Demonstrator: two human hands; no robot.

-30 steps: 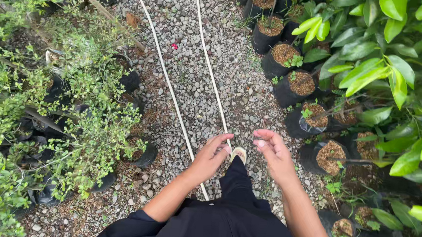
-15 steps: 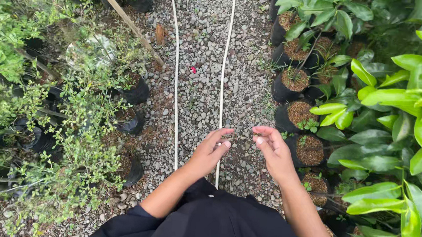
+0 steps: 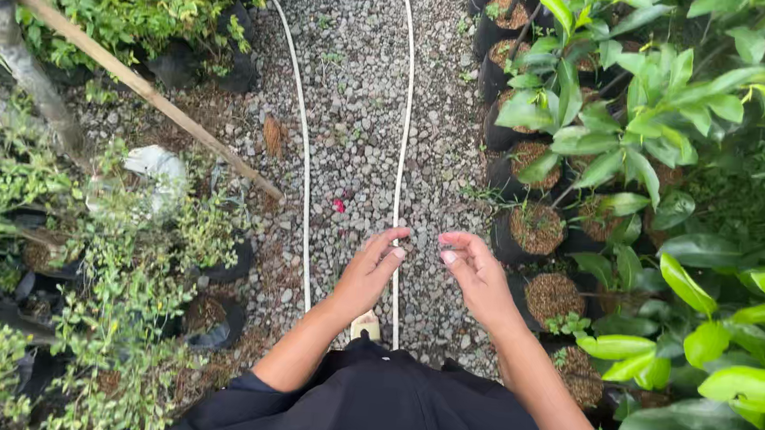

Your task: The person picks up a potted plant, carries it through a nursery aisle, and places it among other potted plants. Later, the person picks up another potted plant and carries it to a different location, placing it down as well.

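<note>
A grey gravel path (image 3: 354,105) runs up the middle. Big green leafy plants (image 3: 676,128) stand along the right edge of the path, and small bushy green plants (image 3: 115,313) fill the left edge. Round black pots with brown soil (image 3: 538,230) sit in a row on the right side. A long brown wooden pole (image 3: 140,88) lies slanted by the left edge. Two thin white hoses (image 3: 401,135) run along the path, side by side.

The left hand (image 3: 369,272) and the right hand (image 3: 477,275) are held up close together over the near end of the path, fingertips almost meeting. The left hand is loose and holds nothing. The right hand may pinch something tiny, but I cannot tell. A little red petal (image 3: 338,206) lies on the gravel between the hoses, just beyond the left hand.
</note>
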